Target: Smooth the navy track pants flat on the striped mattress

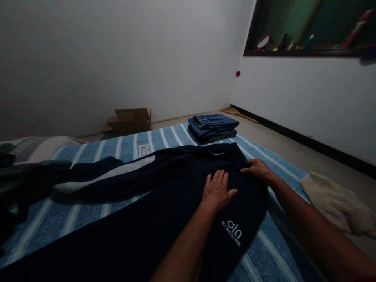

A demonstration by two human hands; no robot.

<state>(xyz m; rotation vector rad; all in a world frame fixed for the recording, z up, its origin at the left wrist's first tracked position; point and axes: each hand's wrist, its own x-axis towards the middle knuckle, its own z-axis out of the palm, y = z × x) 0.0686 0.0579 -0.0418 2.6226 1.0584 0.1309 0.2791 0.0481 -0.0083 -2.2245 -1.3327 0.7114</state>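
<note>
The dark track pants (152, 196) lie spread across the striped blue sheet (264, 254) on the mattress, with the waist end toward the far right and the legs trailing off to the left; one leg shows a pale stripe down its side, and a small white logo (232, 232) sits on the near part of the cloth. The left hand (217, 190) rests flat on the pants near the waist, fingers together and stretched out, gripping nothing; the right hand (257, 168) lies just beside it at the right edge of the waist, fingers curled lightly onto the cloth, though whether they pinch a fold cannot be told in this dim light.

The step looks like smoothing the pants flat; to do it well, the flat palm should hold the cloth in place while the other hand draws the edge outward, so that creases run out toward the side and do not bunch under the wrist; the two legs should lie one along the other before any fold is made.

A stack of folded jeans (213, 127) sits at the far edge of the mattress, well apart from the hands; an open cardboard box (129, 120) stands on the floor by the wall; a pale fluffy rug (337, 203) lies on the floor to the right; more dark clothes (11, 184) are heaped at the left.
</note>
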